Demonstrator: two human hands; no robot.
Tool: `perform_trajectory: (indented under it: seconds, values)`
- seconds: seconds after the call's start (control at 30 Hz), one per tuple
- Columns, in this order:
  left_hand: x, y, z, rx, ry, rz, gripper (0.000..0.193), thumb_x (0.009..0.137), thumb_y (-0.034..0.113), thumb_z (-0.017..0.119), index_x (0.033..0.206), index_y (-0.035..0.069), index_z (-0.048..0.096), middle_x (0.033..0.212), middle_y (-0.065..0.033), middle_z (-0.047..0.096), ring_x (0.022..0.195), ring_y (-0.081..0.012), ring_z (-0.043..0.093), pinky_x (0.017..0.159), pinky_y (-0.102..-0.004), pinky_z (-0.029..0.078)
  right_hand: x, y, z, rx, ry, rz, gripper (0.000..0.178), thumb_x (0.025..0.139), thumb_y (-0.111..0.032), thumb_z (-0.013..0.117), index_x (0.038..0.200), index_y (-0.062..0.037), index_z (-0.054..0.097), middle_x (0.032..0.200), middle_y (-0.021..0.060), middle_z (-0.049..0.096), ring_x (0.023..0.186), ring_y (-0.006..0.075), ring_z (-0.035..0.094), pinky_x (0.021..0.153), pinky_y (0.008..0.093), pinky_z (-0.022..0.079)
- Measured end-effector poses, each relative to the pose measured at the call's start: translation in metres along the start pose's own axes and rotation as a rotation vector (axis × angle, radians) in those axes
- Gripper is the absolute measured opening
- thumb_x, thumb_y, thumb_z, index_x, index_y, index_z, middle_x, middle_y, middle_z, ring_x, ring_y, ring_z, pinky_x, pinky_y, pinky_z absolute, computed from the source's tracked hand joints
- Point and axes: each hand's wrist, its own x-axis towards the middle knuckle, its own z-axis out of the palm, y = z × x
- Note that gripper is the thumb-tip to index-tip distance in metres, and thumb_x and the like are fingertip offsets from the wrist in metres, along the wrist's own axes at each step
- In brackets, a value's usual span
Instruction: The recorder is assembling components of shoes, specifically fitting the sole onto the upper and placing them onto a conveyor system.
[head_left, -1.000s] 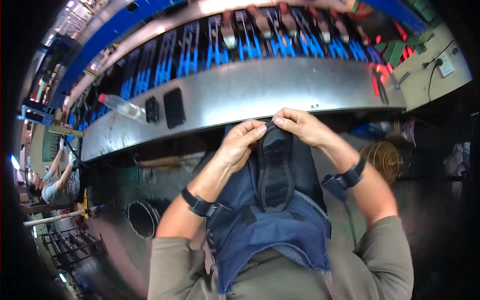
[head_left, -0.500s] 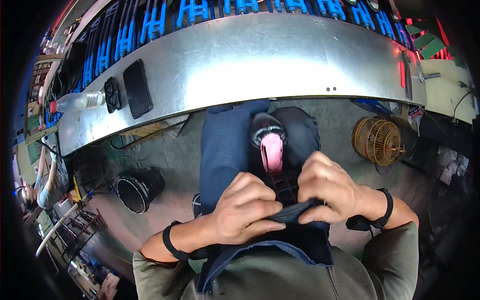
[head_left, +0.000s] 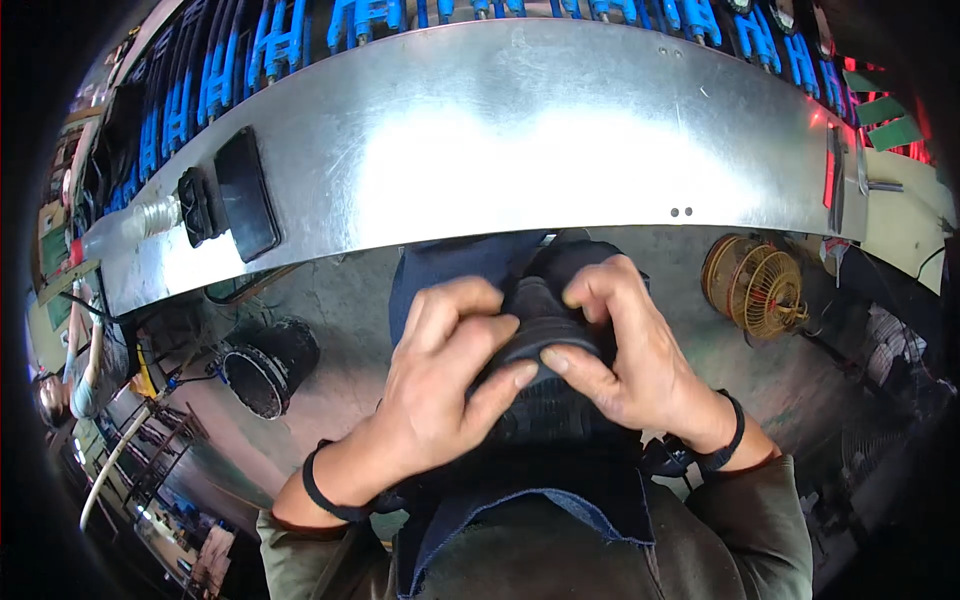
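A worker's left hand (head_left: 440,385) and right hand (head_left: 625,355) close together on a bunched black ribbed cuff (head_left: 545,335), held low in front of the body and just below the edge of the steel counter (head_left: 520,130). Both hands are gripping: thumbs meet on the near side of the roll while the fingers curl over the top, pinching the fabric into a thick fold. The cuff belongs to a dark navy garment (head_left: 450,265) that hangs from the hands, its raw lower edge draped over the worker's olive sleeves.

Handled well, this fold wants an even pinch from both sides, with the ribbing kept square so the roll does not twist; the knit looks stretchy and likely to spring back if either thumb eases off.

The navy cloth reads as a heavy, matte weave, the cuff as a soft corrugated knit. The counter is brushed sheet metal, curved by the lens and glaring under light. On it lie a black smartphone (head_left: 247,195), a small black device (head_left: 197,205) and a clear plastic bottle (head_left: 125,228); blue plastic clips (head_left: 350,30) line the far side. A brass-coloured wire fan (head_left: 755,285) and a black bucket (head_left: 270,365) sit on the concrete floor. Another person (head_left: 80,360) works at far left.
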Motion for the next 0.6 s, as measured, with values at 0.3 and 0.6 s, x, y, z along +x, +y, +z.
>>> perform_trajectory:
  seconds: [0.3,0.6]
  values:
    - [-0.067,0.041,0.002,-0.507,0.081,0.287,0.072,0.064,0.031,0.091,0.123,0.001,0.062,0.137,-0.0219,0.052,0.115,-0.0317,0.056,0.096,-0.04,0.046,-0.067,-0.038,0.01,0.637,-0.262,-0.209,0.054,0.087,-0.026,0.073,0.13,0.0014,0.058,0.142,0.0258,0.045,0.136,0.0391,0.043,0.111,0.0457,0.036]
    - [-0.082,0.086,-0.007,-0.609,0.112,0.308,0.069,0.1,0.051,0.044,0.143,-0.002,0.049,0.149,-0.0226,0.043,0.144,-0.035,0.037,0.12,-0.0452,0.024,-0.082,-0.102,0.043,0.475,0.213,-0.639,0.049,0.098,-0.042,0.051,0.119,0.0011,0.061,0.125,0.0206,0.059,0.115,0.0337,0.056,0.103,0.0437,0.042]
